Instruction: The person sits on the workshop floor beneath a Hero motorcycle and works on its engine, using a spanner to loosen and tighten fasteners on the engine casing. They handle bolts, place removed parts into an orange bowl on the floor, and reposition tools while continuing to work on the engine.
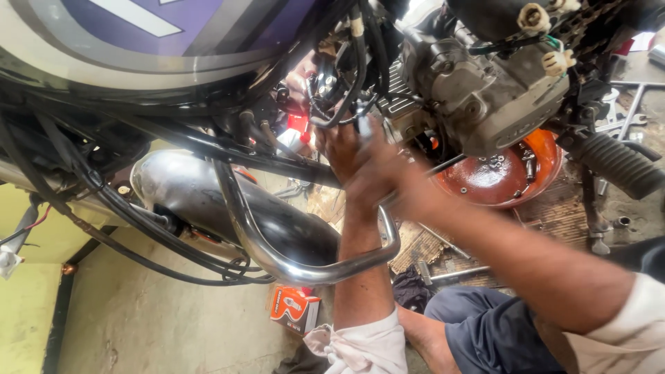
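Observation:
Both my hands reach under a motorcycle's purple fuel tank (pixel 138 34) toward its grey engine (pixel 485 90). My left hand (pixel 337 147) comes up from below, fingers among black cables and hoses (pixel 350 83) beside the cylinder; a small metal piece (pixel 364 126) sticks out at its fingertips, and its grip is hidden. My right hand (pixel 379 181), blurred, crosses over the left wrist from the right. It is closed around a thin metal rod (pixel 447 165) that points toward the engine.
A chrome guard bar (pixel 277 260) loops in front of my left forearm, with the dark exhaust (pixel 208 197) behind it. An orange-red tray (pixel 547 156) holding bolts sits under the engine. A rubber footpeg (pixel 620 166), floor spanners (pixel 630 111) and a small orange box (pixel 294 308) lie nearby.

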